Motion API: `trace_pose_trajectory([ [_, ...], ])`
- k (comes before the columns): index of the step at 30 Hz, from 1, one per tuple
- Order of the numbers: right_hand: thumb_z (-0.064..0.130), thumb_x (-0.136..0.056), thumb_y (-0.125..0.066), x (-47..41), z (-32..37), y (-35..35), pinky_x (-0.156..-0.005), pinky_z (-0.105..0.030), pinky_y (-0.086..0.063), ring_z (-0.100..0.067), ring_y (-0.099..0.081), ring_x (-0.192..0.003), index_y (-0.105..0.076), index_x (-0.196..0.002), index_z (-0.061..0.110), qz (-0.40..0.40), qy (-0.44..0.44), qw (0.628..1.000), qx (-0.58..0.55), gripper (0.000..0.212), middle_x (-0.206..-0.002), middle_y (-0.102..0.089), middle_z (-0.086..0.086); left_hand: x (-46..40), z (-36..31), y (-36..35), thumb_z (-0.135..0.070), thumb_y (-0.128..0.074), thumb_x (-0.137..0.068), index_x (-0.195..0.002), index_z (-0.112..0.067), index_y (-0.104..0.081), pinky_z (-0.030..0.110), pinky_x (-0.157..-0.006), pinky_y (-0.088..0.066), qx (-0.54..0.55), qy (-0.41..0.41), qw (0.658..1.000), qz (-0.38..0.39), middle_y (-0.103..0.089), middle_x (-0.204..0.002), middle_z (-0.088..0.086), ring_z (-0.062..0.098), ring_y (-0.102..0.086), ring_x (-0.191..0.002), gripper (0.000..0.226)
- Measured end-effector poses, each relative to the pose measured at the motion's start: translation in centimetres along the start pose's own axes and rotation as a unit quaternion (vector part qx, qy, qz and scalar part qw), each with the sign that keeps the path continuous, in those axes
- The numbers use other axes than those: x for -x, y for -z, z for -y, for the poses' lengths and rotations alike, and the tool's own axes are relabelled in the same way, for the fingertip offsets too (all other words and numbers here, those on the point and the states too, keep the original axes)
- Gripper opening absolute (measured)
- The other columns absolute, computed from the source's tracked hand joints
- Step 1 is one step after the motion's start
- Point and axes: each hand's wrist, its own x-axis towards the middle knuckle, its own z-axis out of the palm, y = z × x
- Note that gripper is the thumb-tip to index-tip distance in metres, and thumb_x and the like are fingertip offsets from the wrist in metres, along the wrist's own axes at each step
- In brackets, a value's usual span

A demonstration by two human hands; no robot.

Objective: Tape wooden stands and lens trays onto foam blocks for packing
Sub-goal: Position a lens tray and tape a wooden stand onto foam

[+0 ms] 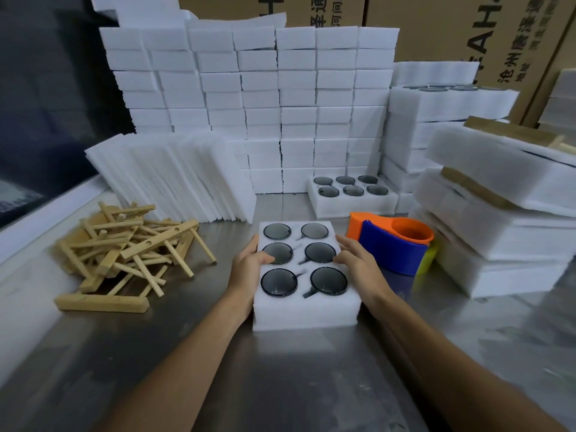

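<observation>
Cardboard boxes (514, 42) with printed lettering are sitting at the back — steel table (280, 385) is stretching underneath everything.

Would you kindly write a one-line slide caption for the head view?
Both hands grip a six-lens foam tray between wooden stand parts and a tape dispenser.

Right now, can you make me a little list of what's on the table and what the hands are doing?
held thing: foam lens tray with six dark round lenses
left hand: grips tray's left edge, thumb on top
right hand: fingers curled over tray's right edge
tape dispenser: orange and blue, right of tray
wooden stands: loose pile, left
second lens tray: farther back
foam blocks: stacked behind
table: shiny metal
</observation>
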Motion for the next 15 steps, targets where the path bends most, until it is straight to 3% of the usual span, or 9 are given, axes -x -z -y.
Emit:
trace_pose_trajectory([
  [5,0.015,-0.091,-0.059,0.0,-0.6,0.6,-0.083,-0.023,-0.048,-0.003,-0.062,-0.102,-0.06,-0.117,0.037,-0.021,0.013,1.0,0.014,0.034,-0.11,-0.064,0.017,-0.1,0.3,0.2,0.006,-0.048,-0.072,-0.102,-0.02,-0.075,0.036,-0.07,-0.054,-0.017,-0.004,1.0,-0.004,-0.074,-0.1,0.016,0.031,-0.068,-0.082,0.048],
  [8,0.018,-0.092,-0.058,-0.2,-1.0,0.4,-0.098,-0.042,-0.051,-0.017,-0.064,-0.108,-0.067,-0.118,0.022,-0.068,0.013,0.998,0.003,0.028,-0.113,-0.069,0.003,-0.9,-0.2,0.5,-0.006,-0.054,-0.061,-0.09,-0.023,-0.074,0.035,-0.067,-0.056,-0.056,-0.004,0.998,-0.032,-0.075,-0.09,0.009,0.03,-0.067,-0.082,0.039],
  [10,0.019,-0.092,-0.058,-0.4,-1.2,0.4,-0.1,-0.048,-0.051,-0.021,-0.066,-0.107,-0.069,-0.115,0.019,-0.105,0.009,0.994,-0.01,0.025,-0.112,-0.071,0.0,-2.2,-0.8,0.8,-0.019,-0.057,-0.063,-0.1,-0.024,-0.071,0.043,-0.087,-0.054,-0.11,-0.018,0.991,-0.07,-0.073,-0.103,0.008,0.03,-0.067,-0.098,0.04],
  [12,0.018,-0.093,-0.059,-0.9,-1.3,0.4,-0.098,-0.048,-0.052,-0.021,-0.067,-0.103,-0.068,-0.116,0.018,-0.121,0.006,0.993,-0.01,0.025,-0.11,-0.071,0.0,-3.9,-2.0,1.0,-0.026,-0.06,-0.074,-0.121,-0.019,-0.063,0.039,-0.102,-0.046,-0.184,-0.038,0.975,-0.122,-0.065,-0.122,0.007,0.024,-0.06,-0.113,0.048],
  [15,0.022,-0.097,-0.058,-1.6,-1.5,0.4,-0.097,-0.045,-0.054,-0.018,-0.067,-0.101,-0.065,-0.122,0.018,-0.124,0.012,0.992,0.002,0.027,-0.111,-0.07,0.002,-6.5,-4.7,1.0,-0.013,-0.06,-0.085,-0.136,-0.016,-0.051,0.026,-0.095,-0.036,-0.386,-0.142,0.896,-0.166,-0.047,-0.14,0.003,0.021,-0.052,-0.119,0.052],
])
